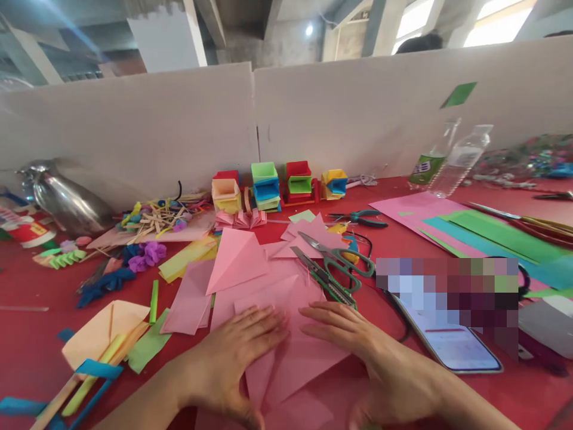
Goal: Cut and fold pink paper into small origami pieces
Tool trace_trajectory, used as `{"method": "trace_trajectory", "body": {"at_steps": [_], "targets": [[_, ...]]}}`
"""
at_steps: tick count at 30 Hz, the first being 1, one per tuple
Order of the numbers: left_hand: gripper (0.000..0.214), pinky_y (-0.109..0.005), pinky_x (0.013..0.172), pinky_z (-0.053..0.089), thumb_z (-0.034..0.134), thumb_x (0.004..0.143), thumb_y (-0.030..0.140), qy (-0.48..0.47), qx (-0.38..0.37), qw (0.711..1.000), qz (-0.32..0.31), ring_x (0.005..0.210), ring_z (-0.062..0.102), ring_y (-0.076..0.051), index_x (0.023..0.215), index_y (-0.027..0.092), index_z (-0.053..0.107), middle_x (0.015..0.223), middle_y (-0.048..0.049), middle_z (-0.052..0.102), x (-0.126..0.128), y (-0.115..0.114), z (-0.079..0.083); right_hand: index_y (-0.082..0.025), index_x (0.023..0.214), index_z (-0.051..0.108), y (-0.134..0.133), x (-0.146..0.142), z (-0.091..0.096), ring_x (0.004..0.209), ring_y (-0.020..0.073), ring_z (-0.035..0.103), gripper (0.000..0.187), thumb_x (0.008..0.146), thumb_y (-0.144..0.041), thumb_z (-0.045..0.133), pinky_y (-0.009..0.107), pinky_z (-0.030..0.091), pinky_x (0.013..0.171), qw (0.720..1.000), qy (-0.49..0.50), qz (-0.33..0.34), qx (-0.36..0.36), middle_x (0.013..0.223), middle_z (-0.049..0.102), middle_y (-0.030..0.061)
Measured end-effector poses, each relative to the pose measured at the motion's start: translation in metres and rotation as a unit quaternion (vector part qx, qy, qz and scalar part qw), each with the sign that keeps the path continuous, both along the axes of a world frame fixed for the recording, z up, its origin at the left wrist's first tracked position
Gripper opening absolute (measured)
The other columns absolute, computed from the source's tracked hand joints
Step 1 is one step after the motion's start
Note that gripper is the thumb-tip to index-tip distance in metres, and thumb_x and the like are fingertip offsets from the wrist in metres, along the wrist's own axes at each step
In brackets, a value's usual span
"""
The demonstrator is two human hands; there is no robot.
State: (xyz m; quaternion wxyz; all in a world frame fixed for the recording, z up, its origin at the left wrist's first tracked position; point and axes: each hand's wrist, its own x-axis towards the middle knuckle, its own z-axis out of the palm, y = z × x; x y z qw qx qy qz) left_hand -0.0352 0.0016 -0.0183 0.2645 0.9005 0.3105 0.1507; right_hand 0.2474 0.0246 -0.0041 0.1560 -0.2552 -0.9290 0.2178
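Note:
A sheet of pink paper [308,364] with folded edges lies in front of me on more pink paper. My left hand [239,346] rests on its left part, fingers stretched out and flat. From the other side my right hand [367,343] touches or hovers over the right part with its fingers extended; contact is hard to tell. Neither hand grips anything. Just beyond the fingers are scissors with grey-green handles [338,257] and a green-and-black utility knife [326,279]. A folded pink piece [237,260] lies behind my left hand.
A phone [461,340] lies at right, beside coloured sheets [492,239]. Small folded paper boxes [266,188], pliers [362,218] and two plastic bottles [463,158] stand or lie toward the white partition [358,113]. A metal jug [67,200] and craft scraps occupy the left.

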Motion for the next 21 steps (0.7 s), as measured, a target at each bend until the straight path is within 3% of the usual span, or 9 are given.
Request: {"method": "trace_trajectory", "body": {"at_steps": [2,5,7,9,12,15,18,20,21], "targets": [[0.100,-0.051,0.108,0.018,0.072,0.056,0.056,0.011,-0.009,1.000,-0.011,0.132,0.026,-0.034,0.140,0.030,0.026,0.147,-0.0057,0.025,-0.002,0.000,0.002,-0.026,0.132,0.045,0.001,0.000,-0.003,0.127,0.0290,0.038,0.071,0.065,-0.029,0.070,0.046,0.032,0.104,1.000,-0.003,-0.012,0.008,0.136,0.046,0.0115],[0.101,-0.051,0.108,0.017,0.070,0.058,0.057,0.064,-0.041,0.997,-0.033,0.135,0.017,-0.034,0.142,0.027,0.022,0.149,-0.0054,0.016,-0.002,-0.001,0.005,-0.025,0.114,0.062,0.004,-0.003,-0.008,0.119,0.0240,0.048,0.039,0.076,-0.017,0.058,0.042,0.036,0.100,0.999,0.020,-0.029,0.029,0.123,0.058,0.0103],[0.100,-0.051,0.108,0.020,0.068,0.060,0.058,0.097,-0.051,0.993,-0.042,0.136,0.017,-0.033,0.142,0.024,0.021,0.150,-0.0067,0.014,0.001,-0.004,0.006,-0.023,0.108,0.065,0.005,-0.004,-0.009,0.110,0.0199,0.055,0.031,0.081,-0.013,0.051,0.037,0.042,0.095,0.999,0.044,-0.020,0.017,0.113,0.064,0.0099],[0.092,-0.049,0.107,0.026,0.065,0.065,0.056,0.096,-0.034,0.994,-0.032,0.133,0.026,-0.032,0.141,0.020,0.027,0.148,-0.0094,0.023,0.005,-0.008,0.008,-0.021,0.108,0.064,0.004,-0.004,-0.007,0.103,0.0168,0.058,0.029,0.084,-0.013,0.049,0.032,0.045,0.089,0.998,0.062,-0.013,-0.009,0.107,0.067,0.0089],[0.055,-0.041,0.098,0.040,0.056,0.080,0.045,0.010,0.009,1.000,0.015,0.116,0.050,-0.025,0.128,0.017,0.050,0.130,-0.0116,0.052,0.014,-0.014,0.009,-0.022,0.104,0.065,0.001,-0.004,-0.004,0.095,0.0140,0.060,0.024,0.086,-0.017,0.050,0.026,0.046,0.085,0.996,0.078,-0.022,-0.043,0.099,0.068,0.0060],[0.032,-0.030,0.085,0.050,0.046,0.089,0.032,-0.069,-0.025,0.991,0.112,0.097,0.062,-0.017,0.117,0.023,0.059,0.108,-0.0062,0.067,0.018,-0.019,0.008,-0.021,0.092,0.067,-0.003,-0.007,-0.001,0.083,0.0121,0.062,0.018,0.088,-0.023,0.049,0.023,0.047,0.077,0.992,0.077,-0.072,-0.071,0.086,0.069,0.0026],[0.043,-0.026,0.078,0.053,0.050,0.087,0.034,-0.074,-0.072,0.969,0.226,0.093,0.064,-0.016,0.129,0.028,0.046,0.108,-0.0038,0.067,0.016,-0.022,0.003,-0.020,0.078,0.064,-0.007,-0.014,0.000,0.064,0.0112,0.060,0.025,0.090,-0.029,0.045,0.020,0.046,0.060,0.980,0.036,-0.168,-0.100,0.066,0.064,-0.0006],[0.065,-0.025,0.072,0.055,0.053,0.085,0.035,-0.095,-0.026,0.956,0.277,0.094,0.065,-0.017,0.141,0.024,0.022,0.115,-0.0079,0.063,0.016,-0.025,-0.002,-0.021,0.086,0.063,-0.009,-0.019,0.000,0.055,0.0113,0.057,0.020,0.089,-0.029,0.045,0.020,0.043,0.051,0.967,0.005,-0.228,-0.112,0.059,0.060,-0.0030],[0.073,-0.025,0.071,0.055,0.053,0.085,0.034,-0.102,0.036,0.949,0.296,0.097,0.063,-0.017,0.144,0.021,0.012,0.119,-0.0110,0.060,0.016,-0.026,-0.005,-0.022,0.095,0.061,-0.010,-0.021,-0.002,0.052,0.0117,0.057,0.019,0.088,-0.028,0.045,0.020,0.042,0.048,0.962,-0.006,-0.249,-0.111,0.057,0.060,-0.0041]]}}
